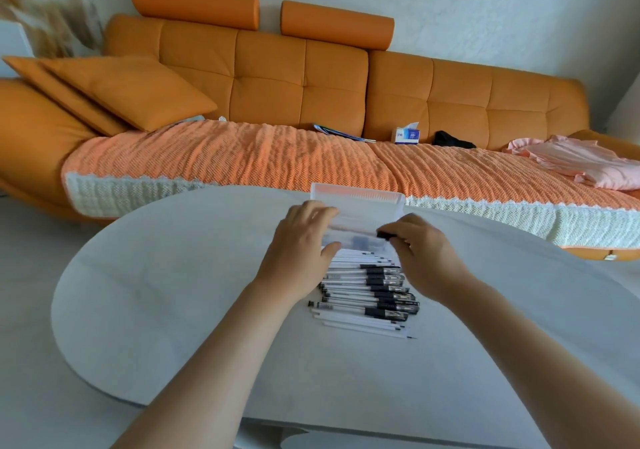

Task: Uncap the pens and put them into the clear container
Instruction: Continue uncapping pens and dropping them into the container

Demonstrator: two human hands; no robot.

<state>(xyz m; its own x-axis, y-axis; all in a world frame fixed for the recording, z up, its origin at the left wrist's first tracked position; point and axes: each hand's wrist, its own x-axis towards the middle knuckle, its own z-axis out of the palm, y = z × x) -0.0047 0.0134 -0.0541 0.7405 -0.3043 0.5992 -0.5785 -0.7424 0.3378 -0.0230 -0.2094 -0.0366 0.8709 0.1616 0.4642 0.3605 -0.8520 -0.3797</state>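
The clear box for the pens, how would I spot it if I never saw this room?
Find the long orange sofa, then the pale oval table in front of it. At the table's far edge, just beyond the pile of pens, sits the clear box: the only see-through thing there.

The pen (349, 235) between the left hand (301, 237) and right hand (422, 251) is smeared by motion. Whether its black cap (384, 235) is seated or off cannot be told. Both hands cover the far end of the pile of pens (367, 296) and the near wall of the clear container (360, 195), whose contents are blurred. Print on the tissue box (406, 135) is too small to read. The right edge cuts off the table (173, 292) and the pink garment (581, 164).
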